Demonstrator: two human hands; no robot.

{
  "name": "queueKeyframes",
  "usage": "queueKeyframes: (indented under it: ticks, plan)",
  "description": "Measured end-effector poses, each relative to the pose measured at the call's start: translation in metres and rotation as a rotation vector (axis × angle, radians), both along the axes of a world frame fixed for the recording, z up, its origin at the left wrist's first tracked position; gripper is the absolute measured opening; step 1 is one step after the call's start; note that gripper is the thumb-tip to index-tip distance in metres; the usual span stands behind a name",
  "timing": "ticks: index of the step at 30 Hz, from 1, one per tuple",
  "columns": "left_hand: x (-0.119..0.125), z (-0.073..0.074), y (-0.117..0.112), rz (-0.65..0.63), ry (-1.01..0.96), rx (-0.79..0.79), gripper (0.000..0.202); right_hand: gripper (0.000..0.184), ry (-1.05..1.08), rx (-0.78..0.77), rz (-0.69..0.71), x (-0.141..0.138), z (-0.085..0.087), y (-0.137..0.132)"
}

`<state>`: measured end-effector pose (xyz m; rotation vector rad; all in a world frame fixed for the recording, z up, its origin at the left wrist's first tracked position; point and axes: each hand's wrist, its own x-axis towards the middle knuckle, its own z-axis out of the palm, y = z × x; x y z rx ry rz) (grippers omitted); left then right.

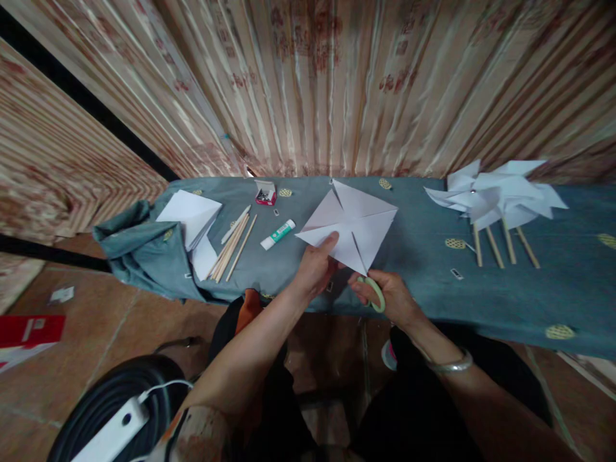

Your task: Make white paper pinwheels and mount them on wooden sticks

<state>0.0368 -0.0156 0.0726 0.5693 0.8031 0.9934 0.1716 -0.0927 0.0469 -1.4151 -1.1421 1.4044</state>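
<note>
A square sheet of white paper (370,221), slit inward from its corners, is held above the cloth by my left hand (317,263). The left thumb presses on top of the sheet and the other fingers are underneath. My right hand (385,292) grips scissors with pale green handles (378,296) at the sheet's near corner. The scissor blades are mostly hidden at the paper. Left of the sheet lies a glue stick (278,235) with a green label, and beyond it a small red box (265,193) holding tiny metal pieces.
Several thin wooden sticks (230,253) lie at the left beside folded white paper sheets (190,215). Several paper pinwheels on sticks (500,192) rest at the right. A grey-green cloth (409,269) covers the surface, with a pleated curtain (308,90) behind.
</note>
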Motion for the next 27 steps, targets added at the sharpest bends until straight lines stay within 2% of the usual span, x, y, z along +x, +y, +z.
queueKeyframes:
  ticks: [16,23,27]
  plan:
    - [-0.0001,-0.0069,-0.0007,-0.041,0.014,0.015,0.037,0.052,-0.017,-0.009,-0.029,-0.0001,0.0053,-0.0002]
    - [0.0010,-0.0076,-0.0012,-0.036,0.000,-0.003,0.034,0.049,-0.038,0.035,-0.025,-0.0004,0.0015,-0.0005]
    - [0.0015,-0.0084,-0.0012,-0.027,0.015,0.004,0.032,0.048,-0.032,0.009,-0.032,-0.0004,0.0013,-0.0001]
